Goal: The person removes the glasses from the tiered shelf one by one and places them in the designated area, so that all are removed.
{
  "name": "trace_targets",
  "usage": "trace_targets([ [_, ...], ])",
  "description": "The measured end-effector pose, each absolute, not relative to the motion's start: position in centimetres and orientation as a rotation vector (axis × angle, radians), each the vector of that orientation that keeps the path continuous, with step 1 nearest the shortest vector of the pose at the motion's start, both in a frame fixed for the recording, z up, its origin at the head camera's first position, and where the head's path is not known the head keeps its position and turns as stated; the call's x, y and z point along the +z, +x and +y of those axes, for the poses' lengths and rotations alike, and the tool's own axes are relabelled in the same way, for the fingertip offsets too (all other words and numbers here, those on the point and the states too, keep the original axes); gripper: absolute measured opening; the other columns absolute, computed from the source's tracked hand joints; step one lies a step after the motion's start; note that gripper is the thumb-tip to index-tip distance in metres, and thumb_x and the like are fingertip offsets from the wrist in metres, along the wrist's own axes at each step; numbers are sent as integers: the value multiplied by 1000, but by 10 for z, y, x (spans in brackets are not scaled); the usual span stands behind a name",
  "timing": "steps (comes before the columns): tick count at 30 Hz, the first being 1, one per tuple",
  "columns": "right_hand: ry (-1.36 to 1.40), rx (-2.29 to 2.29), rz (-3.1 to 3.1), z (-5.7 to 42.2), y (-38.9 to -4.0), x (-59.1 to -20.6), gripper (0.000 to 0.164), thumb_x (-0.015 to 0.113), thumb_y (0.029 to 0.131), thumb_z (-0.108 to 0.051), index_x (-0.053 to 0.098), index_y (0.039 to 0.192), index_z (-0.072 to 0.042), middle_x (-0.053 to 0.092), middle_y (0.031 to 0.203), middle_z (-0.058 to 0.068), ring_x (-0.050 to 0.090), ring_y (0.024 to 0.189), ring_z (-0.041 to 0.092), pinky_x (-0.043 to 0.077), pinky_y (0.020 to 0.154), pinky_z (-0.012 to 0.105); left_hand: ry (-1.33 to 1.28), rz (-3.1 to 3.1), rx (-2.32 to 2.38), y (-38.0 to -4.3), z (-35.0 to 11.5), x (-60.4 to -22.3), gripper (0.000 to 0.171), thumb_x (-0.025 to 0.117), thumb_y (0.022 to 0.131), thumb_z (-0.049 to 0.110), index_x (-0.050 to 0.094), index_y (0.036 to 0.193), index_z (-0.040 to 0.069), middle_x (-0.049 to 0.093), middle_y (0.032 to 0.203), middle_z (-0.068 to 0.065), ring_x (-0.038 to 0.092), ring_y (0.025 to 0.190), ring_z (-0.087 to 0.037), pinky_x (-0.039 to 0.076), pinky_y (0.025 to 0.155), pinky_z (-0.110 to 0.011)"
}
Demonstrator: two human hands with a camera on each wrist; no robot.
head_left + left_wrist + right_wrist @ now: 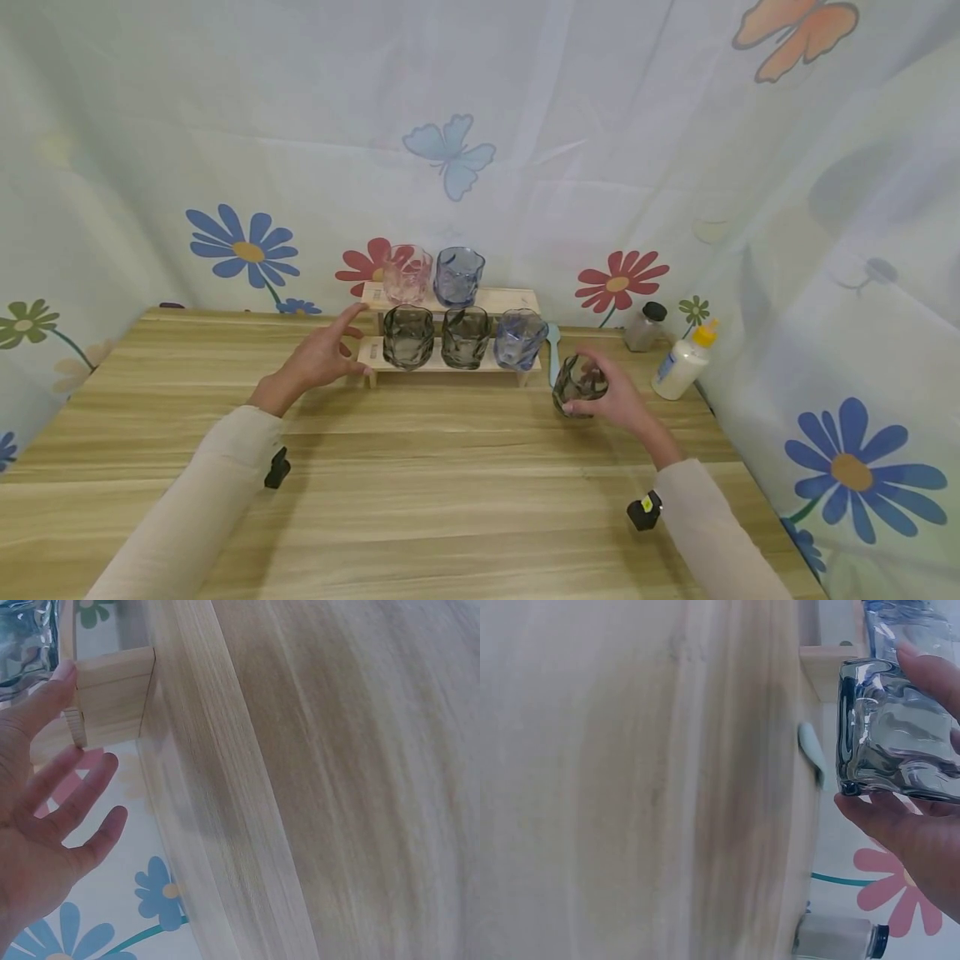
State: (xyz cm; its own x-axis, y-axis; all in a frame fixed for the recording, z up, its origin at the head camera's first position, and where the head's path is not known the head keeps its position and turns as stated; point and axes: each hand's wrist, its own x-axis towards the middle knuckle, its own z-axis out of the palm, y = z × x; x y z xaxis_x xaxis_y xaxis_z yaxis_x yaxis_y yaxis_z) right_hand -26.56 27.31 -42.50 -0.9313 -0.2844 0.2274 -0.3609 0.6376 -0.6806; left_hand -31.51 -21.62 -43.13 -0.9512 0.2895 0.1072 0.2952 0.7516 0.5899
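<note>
From where I stand, everything measures off the wooden rack, the two-step stand whose long axis runs left to right across the worktop. The loose smoky tumbler is off that rack's right end and a little nearer the person than its lower step. The right hand has it, thumb on the near side and fingers round the far side, so that hand is plainly the closer one. From the right wrist, the tumbler looks held clear of the worktop, roughly upright; I can't judge any slight tilt.

The left hand is at the rack's opposite end, fingers spread apart, thumb tip seemingly against the lower step's edge. The rack's whole length lies between it and the tumbler.

As I'd judge it, what counts is that sideways and forward offset from tumbler to rack. On the rack's lower step, the pale blue glass stands nearest that side, and the turquoise spoon lies just beside the rack's end, close to the tumbler. On the upper step, the board runs on rightward past the blue glass.
</note>
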Motion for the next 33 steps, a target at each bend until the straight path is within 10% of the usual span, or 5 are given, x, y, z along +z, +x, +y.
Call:
trace_targets([
  [33, 535, 1262, -2826, 265, -257, -446, 83, 89, 74, -14, 45, 144, -10, 57, 122, 24, 55, 116, 40, 46, 95, 58, -500, -2929, -1045, -314, -217, -429, 108, 85, 81, 22, 12, 161, 24, 57, 139, -26, 67, 102, -41, 53, 85, -56],
])
